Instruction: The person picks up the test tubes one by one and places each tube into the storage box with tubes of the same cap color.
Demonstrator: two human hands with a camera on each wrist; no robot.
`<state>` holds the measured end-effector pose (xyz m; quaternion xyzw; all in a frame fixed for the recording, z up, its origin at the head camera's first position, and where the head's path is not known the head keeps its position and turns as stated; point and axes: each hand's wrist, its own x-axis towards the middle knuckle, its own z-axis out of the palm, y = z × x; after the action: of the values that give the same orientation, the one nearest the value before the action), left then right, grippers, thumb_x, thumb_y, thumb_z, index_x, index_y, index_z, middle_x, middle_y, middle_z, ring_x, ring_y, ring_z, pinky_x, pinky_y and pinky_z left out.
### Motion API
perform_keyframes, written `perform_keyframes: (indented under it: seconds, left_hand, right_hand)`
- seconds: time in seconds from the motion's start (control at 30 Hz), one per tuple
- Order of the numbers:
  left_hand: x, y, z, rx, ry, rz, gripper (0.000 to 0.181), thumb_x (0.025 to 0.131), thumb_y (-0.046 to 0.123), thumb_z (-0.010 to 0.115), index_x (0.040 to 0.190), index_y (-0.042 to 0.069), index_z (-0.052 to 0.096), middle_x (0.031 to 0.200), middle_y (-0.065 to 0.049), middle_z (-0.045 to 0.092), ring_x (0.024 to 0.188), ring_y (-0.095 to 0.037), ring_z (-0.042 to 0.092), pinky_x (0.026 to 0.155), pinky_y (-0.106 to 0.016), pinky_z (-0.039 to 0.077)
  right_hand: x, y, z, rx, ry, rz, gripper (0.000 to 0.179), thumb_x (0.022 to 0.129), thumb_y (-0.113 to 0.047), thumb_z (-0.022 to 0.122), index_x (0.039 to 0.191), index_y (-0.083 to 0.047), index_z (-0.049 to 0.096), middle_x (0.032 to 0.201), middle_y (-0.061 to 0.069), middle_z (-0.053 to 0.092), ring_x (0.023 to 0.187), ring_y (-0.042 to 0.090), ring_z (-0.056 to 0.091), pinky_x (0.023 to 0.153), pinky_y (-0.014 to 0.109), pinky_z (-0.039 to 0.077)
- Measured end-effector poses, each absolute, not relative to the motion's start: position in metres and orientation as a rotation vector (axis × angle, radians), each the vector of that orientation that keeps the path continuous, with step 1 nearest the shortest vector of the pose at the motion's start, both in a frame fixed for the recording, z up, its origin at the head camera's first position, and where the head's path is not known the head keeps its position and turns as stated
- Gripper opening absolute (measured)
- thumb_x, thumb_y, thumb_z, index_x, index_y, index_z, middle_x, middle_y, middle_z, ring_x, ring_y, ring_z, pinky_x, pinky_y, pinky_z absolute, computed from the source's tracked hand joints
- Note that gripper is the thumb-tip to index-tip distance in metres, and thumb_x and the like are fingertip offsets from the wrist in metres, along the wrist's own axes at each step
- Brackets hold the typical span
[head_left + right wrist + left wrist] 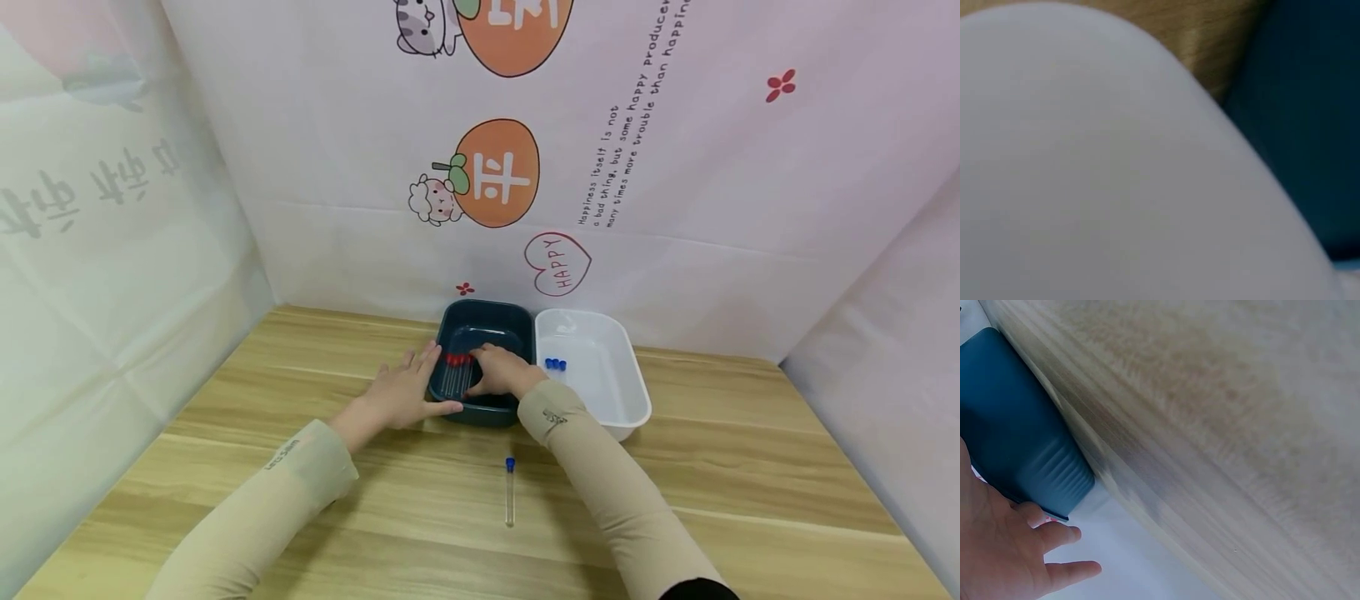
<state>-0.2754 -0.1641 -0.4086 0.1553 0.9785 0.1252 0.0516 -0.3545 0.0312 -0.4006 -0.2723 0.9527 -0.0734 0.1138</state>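
Observation:
Several test tubes with red caps (454, 361) lie side by side in the dark teal basin (489, 415). My right hand (504, 372) reaches into that basin, its curved index finger at the cap end and its thumb at the lower end of the rightmost red-capped tube. My left hand (397, 396) rests at the basin's left side, fingers spread along the rim and thumb stretched across the front edge. In the left wrist view, the left hand (1004, 550) has its fingers extended beside the basin's wall (1019, 425). The right hand is out of sight in the right wrist view.
A white basin (633, 392) stands against the teal one, with several blue caps (556, 365) showing inside. One blue-capped test tube (510, 493) lies on the wooden table (420, 517) in front. A printed cloth (337, 167) hangs behind the basins.

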Motion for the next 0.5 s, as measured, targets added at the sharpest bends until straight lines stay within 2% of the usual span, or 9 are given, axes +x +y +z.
perform_keyframes:
  seconds: [0.5]
  left_hand:
    - [-0.2772, -0.1635, -0.4088, 0.469, 2.974, 0.378, 0.113, 0.089, 0.082, 0.048, 0.166, 0.009, 0.009, 0.172, -0.009, 0.006, 0.154, -0.039, 0.014, 0.114, -0.073, 0.016]
  right_hand:
    - [-0.3567, 0.0315, -0.4037, -0.754, 2.749, -0.181, 0.081, 0.092, -0.045, 0.077, 0.155, -0.006, 0.045, 0.155, 0.018, 0.044, 0.136, 0.031, 0.048, 0.113, 0.049, 0.040]
